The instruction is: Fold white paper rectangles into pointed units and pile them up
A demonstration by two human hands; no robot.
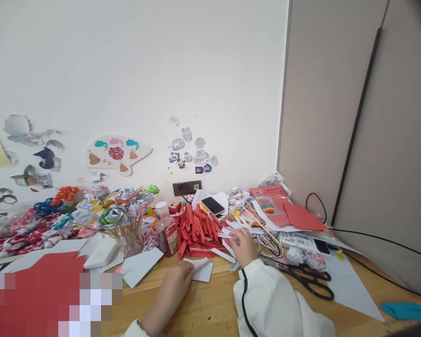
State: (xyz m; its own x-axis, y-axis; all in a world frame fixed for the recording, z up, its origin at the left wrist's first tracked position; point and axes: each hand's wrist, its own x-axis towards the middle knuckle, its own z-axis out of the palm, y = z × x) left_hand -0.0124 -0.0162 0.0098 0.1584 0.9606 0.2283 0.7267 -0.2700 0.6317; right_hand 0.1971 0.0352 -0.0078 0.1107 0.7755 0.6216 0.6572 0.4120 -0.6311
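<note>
My left hand (179, 277) is low over the wooden table, its thumb and fingertips closed on the edge of a small white sheet of paper (204, 273). Farther to the right, my right hand (243, 247) pinches a narrow folded strip of white paper (226, 235). It is over a loose bunch of similar white strips (223, 255). Directly behind both hands lies a big heap of folded red paper strips (196, 229). My right hand hides part of the white strips.
A bottle (166, 231) stands left of the red heap, beside a container of sticks (130, 241) with paper flowers (114, 214). Black-handled scissors (310, 279) lie right of my right sleeve. A phone (212, 205) rests behind the heap. Red sheets (38, 290) lie at left.
</note>
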